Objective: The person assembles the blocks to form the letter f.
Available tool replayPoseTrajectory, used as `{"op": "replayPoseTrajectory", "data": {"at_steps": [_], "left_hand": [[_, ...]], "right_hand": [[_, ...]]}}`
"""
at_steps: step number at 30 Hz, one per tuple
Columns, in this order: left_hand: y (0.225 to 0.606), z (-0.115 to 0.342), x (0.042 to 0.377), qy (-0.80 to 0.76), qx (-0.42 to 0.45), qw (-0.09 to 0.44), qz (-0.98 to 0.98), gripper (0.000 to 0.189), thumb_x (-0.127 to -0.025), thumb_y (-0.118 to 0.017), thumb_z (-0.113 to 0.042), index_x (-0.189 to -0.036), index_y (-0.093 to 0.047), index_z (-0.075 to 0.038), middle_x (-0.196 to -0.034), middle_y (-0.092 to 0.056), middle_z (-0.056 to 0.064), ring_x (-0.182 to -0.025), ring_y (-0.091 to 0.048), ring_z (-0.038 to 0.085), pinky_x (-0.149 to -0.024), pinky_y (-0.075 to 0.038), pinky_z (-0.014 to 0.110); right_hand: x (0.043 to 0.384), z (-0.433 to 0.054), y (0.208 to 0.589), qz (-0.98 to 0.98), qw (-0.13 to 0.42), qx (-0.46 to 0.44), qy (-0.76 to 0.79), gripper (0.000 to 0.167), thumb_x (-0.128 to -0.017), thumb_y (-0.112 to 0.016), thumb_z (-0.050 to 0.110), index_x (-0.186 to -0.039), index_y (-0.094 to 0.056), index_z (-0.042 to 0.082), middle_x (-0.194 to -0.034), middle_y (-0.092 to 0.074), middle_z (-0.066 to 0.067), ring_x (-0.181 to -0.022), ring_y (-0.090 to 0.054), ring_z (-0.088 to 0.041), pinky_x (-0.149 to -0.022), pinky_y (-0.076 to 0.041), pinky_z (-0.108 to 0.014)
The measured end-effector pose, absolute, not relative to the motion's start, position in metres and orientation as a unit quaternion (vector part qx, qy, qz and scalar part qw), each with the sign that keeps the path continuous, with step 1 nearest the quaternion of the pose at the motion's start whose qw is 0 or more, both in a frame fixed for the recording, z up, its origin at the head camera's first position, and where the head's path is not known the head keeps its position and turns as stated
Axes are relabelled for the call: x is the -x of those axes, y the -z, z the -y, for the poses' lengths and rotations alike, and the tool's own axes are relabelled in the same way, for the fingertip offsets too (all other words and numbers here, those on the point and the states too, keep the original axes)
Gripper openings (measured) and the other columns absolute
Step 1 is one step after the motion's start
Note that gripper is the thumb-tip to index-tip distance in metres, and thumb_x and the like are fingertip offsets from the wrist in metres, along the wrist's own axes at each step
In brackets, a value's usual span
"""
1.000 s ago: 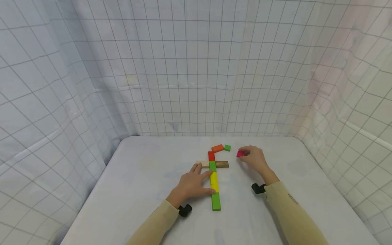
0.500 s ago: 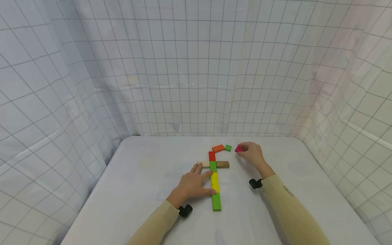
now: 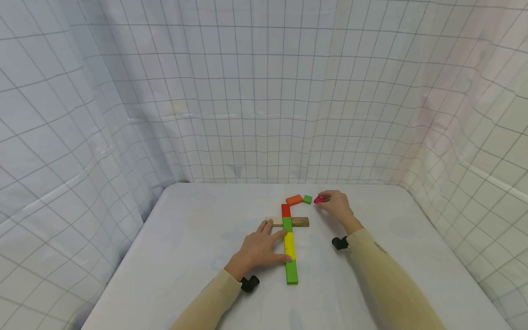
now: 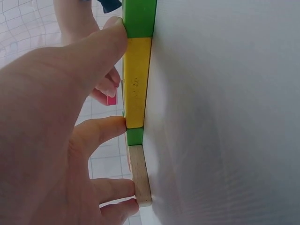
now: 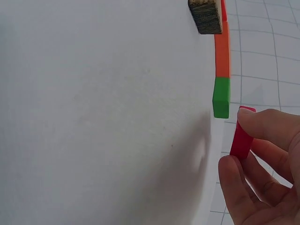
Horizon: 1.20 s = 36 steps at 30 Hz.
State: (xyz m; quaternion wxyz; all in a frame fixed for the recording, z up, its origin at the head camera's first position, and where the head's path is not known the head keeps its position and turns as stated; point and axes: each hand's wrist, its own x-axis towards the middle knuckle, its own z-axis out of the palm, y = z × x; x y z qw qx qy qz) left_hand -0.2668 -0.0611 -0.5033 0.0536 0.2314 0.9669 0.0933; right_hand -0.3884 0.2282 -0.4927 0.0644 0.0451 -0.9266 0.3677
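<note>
My right hand [image 3: 336,205] pinches a small pinkish-red block [image 5: 243,138] between thumb and fingers, just right of a short green block [image 3: 307,199]. An orange block [image 3: 294,200] lies left of that green one, slanting down to a red block [image 3: 286,210]. Below the red one runs a line of green, yellow and green blocks, the yellow block [image 3: 290,246] in the middle. My left hand [image 3: 259,250] is spread, its thumb and fingertips resting along this line and on the pale wooden block [image 4: 139,171]. A dark-grained wooden block [image 3: 299,222] sticks out to the right.
All the blocks lie on a white-covered table [image 3: 198,238]. White grid-patterned cloth [image 3: 264,101] hangs behind it and along both sides. A black wrist device [image 3: 250,283] is by the left sleeve, and a similar black device [image 3: 340,243] by the right.
My right hand has moved up and left, bringing the pinkish-red block closer to the short green block and turning it. The left hand has stayed in place.
</note>
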Motion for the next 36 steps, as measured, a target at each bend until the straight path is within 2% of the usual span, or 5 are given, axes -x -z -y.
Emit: {"op": "replayPoseTrajectory", "data": {"at_steps": [10,18,36], "left_hand": [[0.502,0.06,0.265,-0.098,-0.234,0.051,-0.966,0.086,-0.081,-0.057,-0.081,-0.153,-0.043,-0.038,-0.164,-0.023,0.017,-0.15,-0.021,0.036,-0.091,-0.053,0.051],[0.5,0.06,0.264,-0.1,-0.235,0.048,-0.966,0.085,-0.081,-0.058,-0.08,-0.153,-0.044,-0.037,-0.163,-0.024,0.018,-0.15,-0.022,0.036,-0.09,-0.053,0.052],[0.5,0.061,0.264,-0.099,-0.238,0.046,-0.965,0.085,-0.081,-0.058,-0.08,-0.153,-0.044,-0.037,-0.163,-0.024,0.018,-0.15,-0.021,0.036,-0.088,-0.054,0.05]], "right_hand": [[0.399,-0.226,0.503,0.934,0.057,-0.044,-0.35,0.038,-0.085,-0.08,0.013,-0.121,-0.072,0.003,-0.105,-0.072,-0.014,-0.095,-0.064,-0.029,-0.083,-0.051,-0.043],[0.399,-0.222,0.506,0.938,0.045,-0.03,-0.342,0.038,-0.087,-0.079,0.014,-0.123,-0.071,0.003,-0.11,-0.07,-0.014,-0.099,-0.061,-0.028,-0.087,-0.051,-0.044],[0.405,-0.219,0.512,0.955,0.048,-0.041,-0.291,0.041,-0.085,-0.08,0.016,-0.123,-0.071,0.004,-0.105,-0.071,-0.013,-0.094,-0.063,-0.026,-0.084,-0.052,-0.041]]}}
